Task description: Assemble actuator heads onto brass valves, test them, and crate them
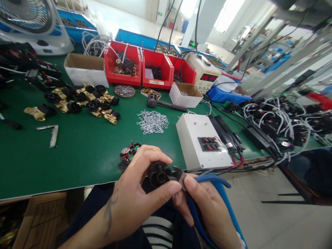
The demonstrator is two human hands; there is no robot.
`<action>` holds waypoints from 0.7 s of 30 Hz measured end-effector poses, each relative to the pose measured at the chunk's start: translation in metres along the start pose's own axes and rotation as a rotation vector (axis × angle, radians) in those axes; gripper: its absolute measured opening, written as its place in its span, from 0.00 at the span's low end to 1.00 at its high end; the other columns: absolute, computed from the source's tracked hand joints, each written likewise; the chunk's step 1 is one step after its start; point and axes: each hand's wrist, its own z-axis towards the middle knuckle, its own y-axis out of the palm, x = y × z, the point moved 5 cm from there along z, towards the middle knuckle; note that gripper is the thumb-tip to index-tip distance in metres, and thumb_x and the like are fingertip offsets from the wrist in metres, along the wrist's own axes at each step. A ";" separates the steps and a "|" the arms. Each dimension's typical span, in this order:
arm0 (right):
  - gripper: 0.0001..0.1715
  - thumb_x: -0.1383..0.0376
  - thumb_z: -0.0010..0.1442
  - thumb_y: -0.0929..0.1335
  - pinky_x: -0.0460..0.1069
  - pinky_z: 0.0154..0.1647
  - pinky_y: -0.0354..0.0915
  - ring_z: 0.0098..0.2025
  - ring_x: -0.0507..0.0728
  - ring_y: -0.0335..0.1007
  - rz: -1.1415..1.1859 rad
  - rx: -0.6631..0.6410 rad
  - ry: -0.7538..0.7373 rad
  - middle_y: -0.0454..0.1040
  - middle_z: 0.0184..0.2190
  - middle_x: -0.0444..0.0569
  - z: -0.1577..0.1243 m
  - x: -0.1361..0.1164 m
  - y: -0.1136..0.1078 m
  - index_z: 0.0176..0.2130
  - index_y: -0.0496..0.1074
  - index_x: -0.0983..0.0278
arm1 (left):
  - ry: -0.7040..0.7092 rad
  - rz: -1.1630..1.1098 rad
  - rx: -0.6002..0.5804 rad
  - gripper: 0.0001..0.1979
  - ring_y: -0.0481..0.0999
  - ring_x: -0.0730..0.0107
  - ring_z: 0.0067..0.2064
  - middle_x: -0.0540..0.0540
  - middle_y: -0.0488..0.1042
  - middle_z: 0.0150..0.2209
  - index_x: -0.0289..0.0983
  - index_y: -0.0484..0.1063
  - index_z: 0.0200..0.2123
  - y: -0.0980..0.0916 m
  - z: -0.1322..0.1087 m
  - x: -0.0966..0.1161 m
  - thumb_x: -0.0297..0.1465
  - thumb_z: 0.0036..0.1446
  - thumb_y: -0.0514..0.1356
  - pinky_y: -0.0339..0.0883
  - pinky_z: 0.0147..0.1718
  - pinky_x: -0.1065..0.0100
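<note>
My left hand [141, 186] is wrapped round a round black plastic part [158, 174] with ribs inside its open end. Blue-handled cutting pliers [213, 178] are in my right hand [204, 199], gripped near the pivot. Their jaws [178, 174] stand apart at the right edge of the black part, close to my left thumb; whether they touch it I cannot tell. Just beyond my left hand, a small circuit board [128, 152] with red wires lies on the green table [85, 159].
Metal clips [153, 121] lie in a pile mid-table, a black mallet [166, 103] behind them. Brass valves [64, 103] with black caps spread at the left. A white switch box [192, 141] stands right. Red bins [123, 74] line the back; tangled cables [280, 117] lie far right.
</note>
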 end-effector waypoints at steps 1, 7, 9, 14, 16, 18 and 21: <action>0.26 0.49 0.65 0.64 0.46 0.20 0.49 0.16 0.48 0.51 0.006 -0.006 0.007 0.60 0.11 0.39 -0.001 0.000 0.000 0.24 0.69 0.64 | 0.023 0.032 -0.016 0.11 0.68 0.72 0.47 0.52 0.67 0.43 0.47 0.68 0.44 0.000 0.000 0.001 0.35 0.58 0.65 0.64 0.46 0.73; 0.29 0.46 0.63 0.64 0.46 0.17 0.48 0.15 0.48 0.52 0.009 0.020 0.014 0.59 0.11 0.40 -0.002 0.001 0.005 0.21 0.66 0.63 | 0.096 0.093 -0.022 0.09 0.69 0.68 0.42 0.50 0.67 0.39 0.44 0.70 0.40 -0.002 0.002 0.006 0.37 0.58 0.65 0.65 0.39 0.70; 0.29 0.46 0.63 0.64 0.46 0.16 0.49 0.15 0.49 0.52 0.016 0.055 -0.023 0.59 0.11 0.40 -0.001 0.002 0.007 0.21 0.66 0.62 | 0.074 0.102 -0.002 0.08 0.69 0.67 0.40 0.50 0.68 0.37 0.43 0.71 0.37 -0.002 0.003 0.007 0.37 0.58 0.65 0.65 0.38 0.69; 0.28 0.46 0.63 0.64 0.46 0.17 0.51 0.15 0.49 0.53 -0.001 0.043 -0.045 0.59 0.12 0.40 0.001 0.000 0.009 0.21 0.65 0.62 | 0.042 0.071 -0.013 0.06 0.69 0.69 0.41 0.51 0.67 0.38 0.44 0.70 0.38 -0.003 0.003 0.005 0.36 0.59 0.64 0.64 0.40 0.69; 0.28 0.46 0.63 0.64 0.45 0.19 0.51 0.15 0.48 0.53 -0.020 0.004 -0.010 0.59 0.12 0.40 0.001 -0.002 0.008 0.22 0.66 0.63 | 0.032 0.062 -0.044 0.07 0.69 0.70 0.42 0.51 0.67 0.39 0.45 0.69 0.39 -0.002 0.002 0.004 0.37 0.59 0.64 0.64 0.42 0.70; 0.28 0.46 0.63 0.64 0.45 0.20 0.50 0.15 0.48 0.51 -0.032 -0.021 0.025 0.59 0.11 0.39 0.000 -0.002 0.006 0.23 0.67 0.63 | 0.022 0.060 -0.073 0.08 0.68 0.69 0.43 0.51 0.67 0.40 0.45 0.69 0.40 -0.001 0.002 0.002 0.37 0.59 0.63 0.64 0.42 0.70; 0.29 0.46 0.63 0.64 0.46 0.19 0.50 0.15 0.48 0.50 -0.010 -0.008 0.019 0.59 0.11 0.39 0.000 0.000 0.007 0.22 0.67 0.63 | 0.048 0.058 -0.054 0.07 0.68 0.69 0.42 0.50 0.67 0.39 0.44 0.69 0.39 -0.002 0.001 0.003 0.37 0.59 0.64 0.64 0.41 0.69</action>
